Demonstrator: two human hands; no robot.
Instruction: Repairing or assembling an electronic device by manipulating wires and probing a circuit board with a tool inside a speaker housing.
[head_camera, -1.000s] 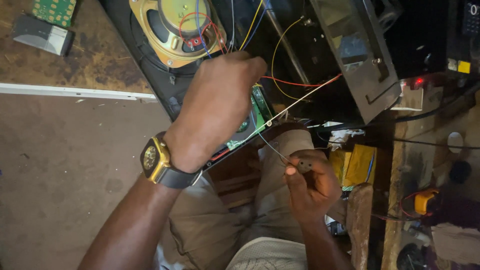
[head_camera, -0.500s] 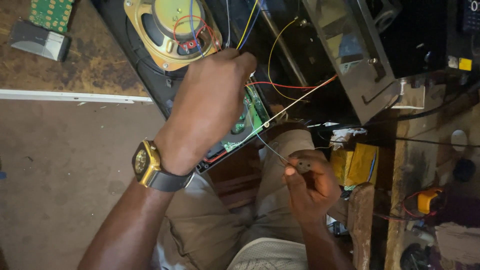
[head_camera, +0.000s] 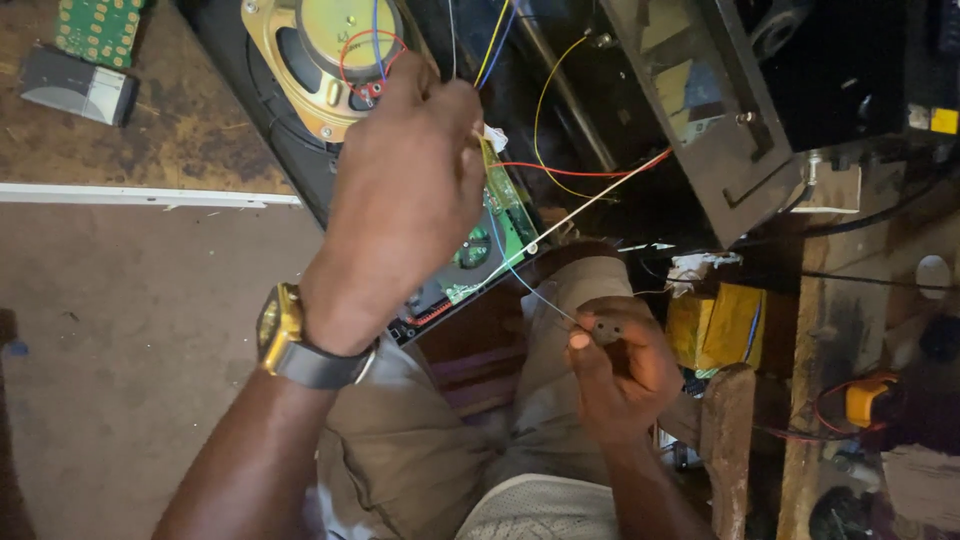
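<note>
Down on the workshop floor, bare brown concrete (head_camera: 120, 350) fills the left of the head view, with a scuffed wooden board (head_camera: 170, 130) above it carrying a small grey box (head_camera: 78, 85) and a green perforated board (head_camera: 98, 28). A cluttered wooden bench (head_camera: 830, 330) runs down the right, a yellow block (head_camera: 725, 325) and an orange tool (head_camera: 868, 398) beside it. Across the person's lap sits an opened black cabinet (head_camera: 600, 120), its gold-framed speaker (head_camera: 330, 55) trailing red, blue and yellow leads. The left hand (head_camera: 405, 200), gold watch (head_camera: 280, 330) on the wrist, is closed down over the green circuit board (head_camera: 495, 225); what the fingers grip is hidden. The right hand (head_camera: 620, 365) pinches a thin wire (head_camera: 545, 295) running up to that board. Compared with half a second ago, the left hand has shifted slightly up and right toward the speaker, and the right hand has barely moved.
</note>
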